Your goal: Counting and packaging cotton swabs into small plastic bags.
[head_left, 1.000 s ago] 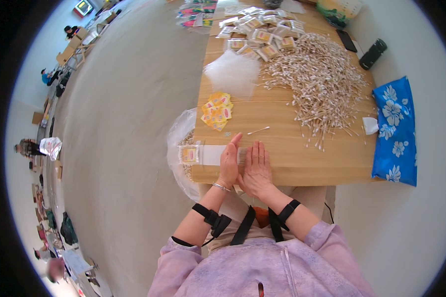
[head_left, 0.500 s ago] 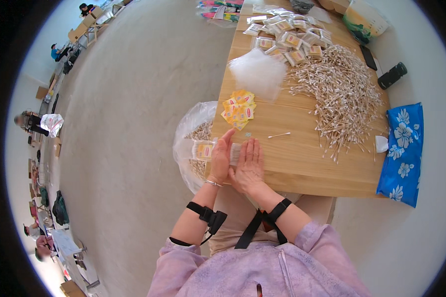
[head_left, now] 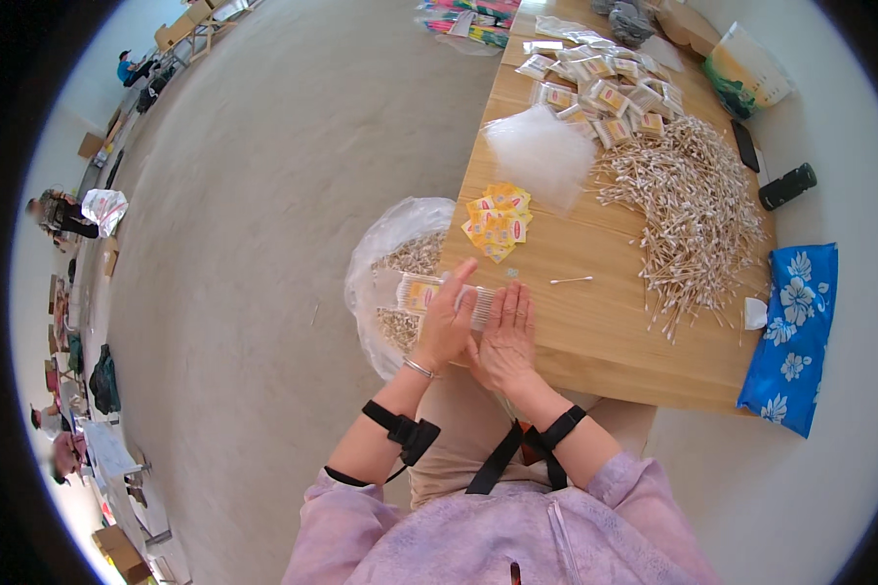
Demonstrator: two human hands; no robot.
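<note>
Many flat, clear-plastic packets of white cotton swabs with yellow cards (head_left: 610,97) lie piled at the far end of the pale wood-grain worktop (head_left: 615,356) and look finished. Plenty seems left: a broad, bristly heap of loose white-tipped swabs (head_left: 698,219), a stack of thin, cloudy, translucent plastic sleeves (head_left: 541,156) and a small scatter of glossy yellow-and-white cards (head_left: 498,222). One clear packet with a yellow card (head_left: 419,294) juts past the worktop's left edge, over a crumpled translucent bag (head_left: 366,268) of swabs; it appears only partly done. The left hand (head_left: 446,320) is tilted across its right end, fingers extended, gripping nothing visible. The right hand (head_left: 505,336) lies palm down, fingers straight and together. Between the hands shows a neat, ribbed row of slim white swabs (head_left: 482,306) — whether it joins the packet beneath the left hand cannot be told. A single loose swab (head_left: 571,281) lies apart — thin-stemmed, with rounded tips.
</note>
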